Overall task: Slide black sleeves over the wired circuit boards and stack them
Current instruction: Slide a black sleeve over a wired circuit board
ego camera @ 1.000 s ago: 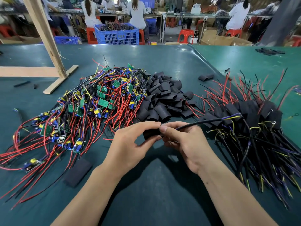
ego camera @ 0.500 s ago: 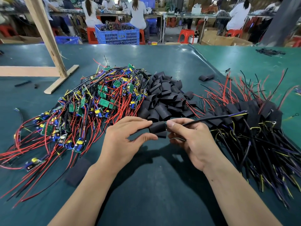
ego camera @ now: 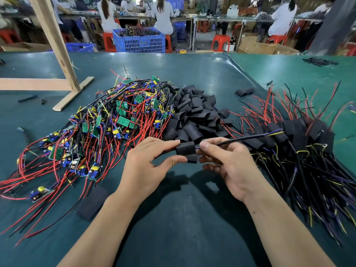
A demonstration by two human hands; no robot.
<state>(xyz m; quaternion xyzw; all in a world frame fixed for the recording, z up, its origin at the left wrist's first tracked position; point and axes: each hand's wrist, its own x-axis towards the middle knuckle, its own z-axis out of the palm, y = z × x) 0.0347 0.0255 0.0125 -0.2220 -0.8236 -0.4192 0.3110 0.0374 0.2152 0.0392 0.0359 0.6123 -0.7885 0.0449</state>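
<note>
My left hand [ego camera: 146, 166] pinches a black sleeve [ego camera: 185, 149] between thumb and fingers just above the green table. The board inside the sleeve is hidden. My right hand [ego camera: 229, 162] pinches the black cable [ego camera: 248, 138] that leaves the sleeve's right end; its purple and yellow wire tips point right. A heap of bare green circuit boards with red and black wires [ego camera: 107, 120] lies to the left. Loose black sleeves [ego camera: 196, 112] are piled behind my hands. Sleeved boards with their wires [ego camera: 300, 143] are stacked at the right.
A wooden frame [ego camera: 63, 74] stands at the back left of the table [ego camera: 173, 218]. A flat black sleeve [ego camera: 92, 203] lies beside my left forearm, and another [ego camera: 244, 91] lies far right of the pile. Blue crates, red stools and seated people are beyond the table.
The sleeve has moved further out along the assembly and now sits plainly between my hands. Both hands have risen slightly toward the sleeve pile.
</note>
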